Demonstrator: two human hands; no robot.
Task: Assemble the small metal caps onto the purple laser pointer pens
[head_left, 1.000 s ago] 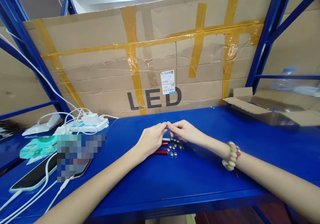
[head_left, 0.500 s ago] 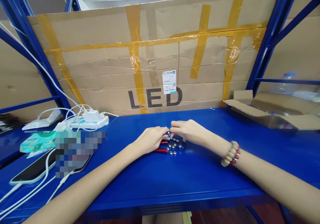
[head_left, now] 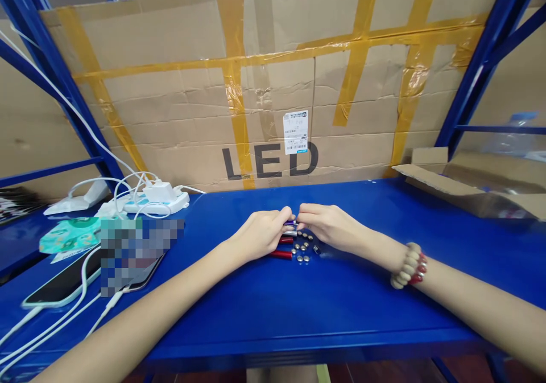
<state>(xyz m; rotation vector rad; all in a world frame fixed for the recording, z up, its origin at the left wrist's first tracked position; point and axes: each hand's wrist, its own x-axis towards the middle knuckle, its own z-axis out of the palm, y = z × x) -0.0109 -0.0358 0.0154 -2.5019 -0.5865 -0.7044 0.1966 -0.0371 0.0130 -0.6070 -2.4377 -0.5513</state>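
Observation:
My left hand point(head_left: 261, 234) is closed around a slim blue-purple metallic tube point(head_left: 290, 223), whose end shows past the fingers. At that end, my right hand point(head_left: 326, 222) pinches with thumb and fingers; whatever is between them is too small to make out. Below the left hand, a silver tube point(head_left: 290, 233) and two red tubes, an upper one point(head_left: 287, 240) and a lower one point(head_left: 282, 254), lie partly hidden by its fingers. Several small round metal caps point(head_left: 303, 247) are scattered beside the tube ends. A small shiny clip-like part point(head_left: 316, 250) sits to their right.
The blue shelf point(head_left: 298, 309) backs onto a taped cardboard sheet point(head_left: 183, 127). On the left are a white power strip point(head_left: 177, 201), a phone point(head_left: 63, 280), charging cables and a turquoise packet point(head_left: 68, 235). An open cardboard box point(head_left: 439, 186) stands at right.
The view has shifted slightly. My left thumb has come up over the blue-purple tube, which now shows more clearly between the hands. My right fingers stay close to its end.

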